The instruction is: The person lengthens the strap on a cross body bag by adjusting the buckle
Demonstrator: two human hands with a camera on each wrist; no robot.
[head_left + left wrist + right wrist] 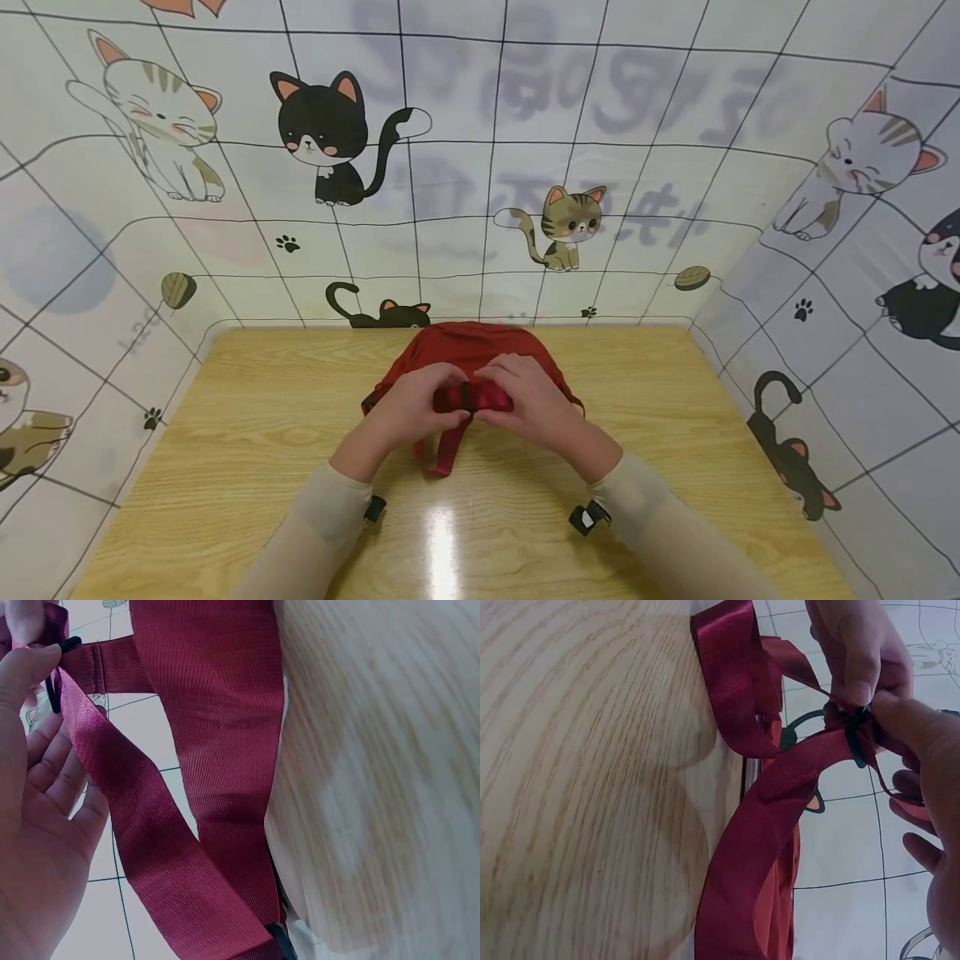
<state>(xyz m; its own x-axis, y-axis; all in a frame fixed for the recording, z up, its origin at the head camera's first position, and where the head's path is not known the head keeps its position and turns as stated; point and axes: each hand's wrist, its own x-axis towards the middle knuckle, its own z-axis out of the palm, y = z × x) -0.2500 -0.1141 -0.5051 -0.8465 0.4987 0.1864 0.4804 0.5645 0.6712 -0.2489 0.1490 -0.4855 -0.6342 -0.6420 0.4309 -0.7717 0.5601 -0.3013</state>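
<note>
A red fabric bag (480, 337) lies at the back of the table, with both hands at its near side. My left hand (420, 400) pinches the dark red webbing strap (127, 772) close to a black strap slider (857, 739). From the other side, my right hand (532, 400) grips the strap at the same slider, thumb and fingers meeting around it. Webbing passes through the slider, and a length of it hangs below as a loop (447, 454). Fingers partly hide the slider in the head view.
The light wooden table (247, 450) runs up to a fabric backdrop (465, 167) printed with cats and grid lines, which also rises on both sides. A small black device (588, 517) is at the right wrist, another (374, 509) at the left.
</note>
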